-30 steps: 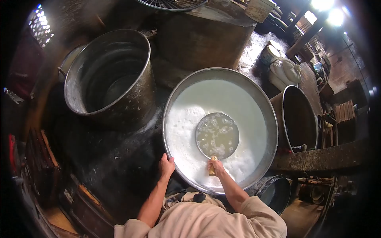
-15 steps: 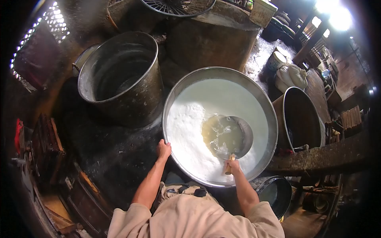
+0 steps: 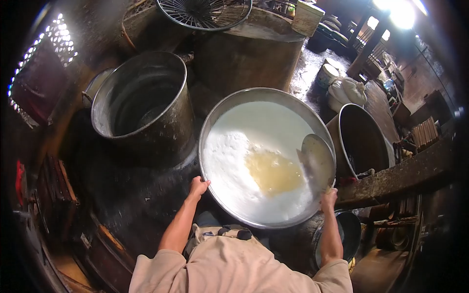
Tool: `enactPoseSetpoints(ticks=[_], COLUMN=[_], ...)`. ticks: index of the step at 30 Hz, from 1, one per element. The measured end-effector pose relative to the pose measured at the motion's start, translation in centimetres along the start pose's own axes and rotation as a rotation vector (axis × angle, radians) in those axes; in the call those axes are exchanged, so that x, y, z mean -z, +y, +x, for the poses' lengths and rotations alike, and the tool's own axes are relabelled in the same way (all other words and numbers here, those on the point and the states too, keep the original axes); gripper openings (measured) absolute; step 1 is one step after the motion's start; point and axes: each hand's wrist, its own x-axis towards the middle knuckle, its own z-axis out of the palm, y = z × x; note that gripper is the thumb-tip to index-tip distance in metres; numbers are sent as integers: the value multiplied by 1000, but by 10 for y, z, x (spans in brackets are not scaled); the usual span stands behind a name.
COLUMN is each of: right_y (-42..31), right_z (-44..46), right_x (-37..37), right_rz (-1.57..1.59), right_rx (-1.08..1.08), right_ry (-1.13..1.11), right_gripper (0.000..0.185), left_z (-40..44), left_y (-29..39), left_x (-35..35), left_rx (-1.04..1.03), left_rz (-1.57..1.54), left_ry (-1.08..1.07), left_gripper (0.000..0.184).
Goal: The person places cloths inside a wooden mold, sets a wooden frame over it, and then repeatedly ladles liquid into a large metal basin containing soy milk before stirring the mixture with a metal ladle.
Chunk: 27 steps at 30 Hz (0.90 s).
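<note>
A wide metal vat [image 3: 210, 117] in front of me holds milky liquid, with a thick white foamy mass [image 3: 225, 163] along its left and near side. Amid the white lies a pool of yellowish liquid [image 3: 273, 173]. My left hand [image 3: 199, 186] is closed on the vat's left rim. In my right hand [image 3: 329, 198], at the right near rim, is the handle of a large round metal ladle [image 3: 318, 158]. The ladle's bowl is tilted up on edge against the vat's right inner side. My fingers cover most of its handle.
A deep metal pot [image 3: 146, 134] stands to the left, and another large open container [image 3: 366, 141] to the right. Behind is a big drum [image 3: 244, 63] with a wire rack [image 3: 205, 14] above it. A beam [image 3: 405, 178] runs by my right side. A dark bucket [image 3: 351, 234] sits below my right arm.
My right hand has moved right with the ladle, from the middle of the vat to its right rim. The ladle has tipped from level to upright, uncovering the yellowish pool. My left hand stays on the rim.
</note>
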Motion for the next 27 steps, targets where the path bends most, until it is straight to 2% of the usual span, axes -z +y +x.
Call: enactPoseSetpoints(ticks=[3,5,6,7,9,11,14,16,18,20,22,23,26,27], right_y=[-64,-121,-146,-171,-205,-272,-321,-352,-356,-357,-348,-340,-316,-304], right_z=[-23,-44,-50,-54,-46,-65,-66,-75,-74,-80,-78,-81,-83,-86], right_x=[11,1,-13,-28,-79,-107,-168,-197,-230,-250,-264,-271,-270,-271], right_rz=[295,291,126,-43,-225,-275,-387,-411,-429,-418,-419,-417,-461,-476], right_rx=[149,212,280,345,636,550,556,475,465,454,419,418,308,292], right_ry=[-85,-140,-106,-76,-11,-128,-244,-292,-325,-295,-362,-304,-487,-441], right_gripper=[33,38,42,47,51,44,31,33,40,35,27,22,28,26], left_z=[16,45,56,55,83,95,86,83,85,91,94,94,95,95], left_y=[15,19,22,37,36,40,52,56,56,54,56,56,55,54], left_x=[15,22,24,28,33,37,48,50,53,53,56,56,57,57], left_rx=[-24,-143,-201,-268,-317,-348,-319,-309,-293,-302,-315,-325,-346,-351], left_rz=[-137,-76,-49,94,136,253,352,389,394,400,411,413,394,384], left_ry=[-32,24,50,177,99,21,-71,-78,-148,-168,-209,-207,-220,-225], left_gripper=[38,41,43,47,44,38,38,39,43,45,47,47,46,45])
